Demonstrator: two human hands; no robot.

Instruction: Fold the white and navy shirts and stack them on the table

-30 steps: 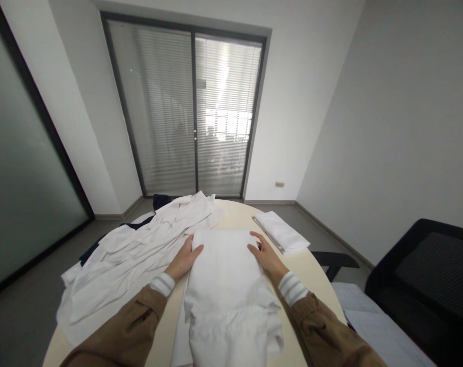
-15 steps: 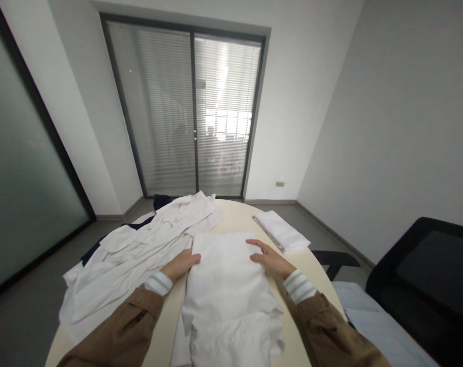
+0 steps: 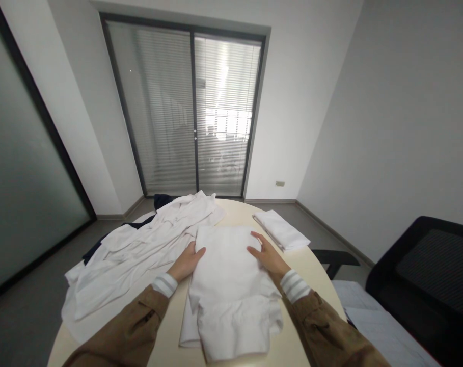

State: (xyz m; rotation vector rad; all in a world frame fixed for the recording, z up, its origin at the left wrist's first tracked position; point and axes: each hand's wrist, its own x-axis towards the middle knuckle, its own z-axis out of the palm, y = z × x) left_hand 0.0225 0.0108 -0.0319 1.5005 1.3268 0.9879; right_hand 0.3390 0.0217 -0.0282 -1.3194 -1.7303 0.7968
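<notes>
A partly folded white shirt (image 3: 231, 275) lies in front of me on the round table, its near end gathered and wrinkled. At its left edge my left hand (image 3: 188, 259) is closed on the cloth, thumb on top and the other fingers mostly hidden at the side. My right hand (image 3: 268, 256) grips the opposite edge near the far corner, with thumb and index finger on the fabric. A flat strip of white cloth (image 3: 190, 326) sticks out from under the shirt at the lower left.
Rumpled white clothes (image 3: 139, 265) cover the table's left side, with dark cloth (image 3: 163, 200) beneath them. A neatly folded white garment (image 3: 280, 229) rests at the back right of the pale table (image 3: 235, 208). Beside it stands a black chair (image 3: 426, 275) with light cloth (image 3: 372, 316) on its seat.
Both hands have slid the white shirt a little away from me and slightly right. Its near end now shows fully on the table. The surrounding clothes have stayed put.
</notes>
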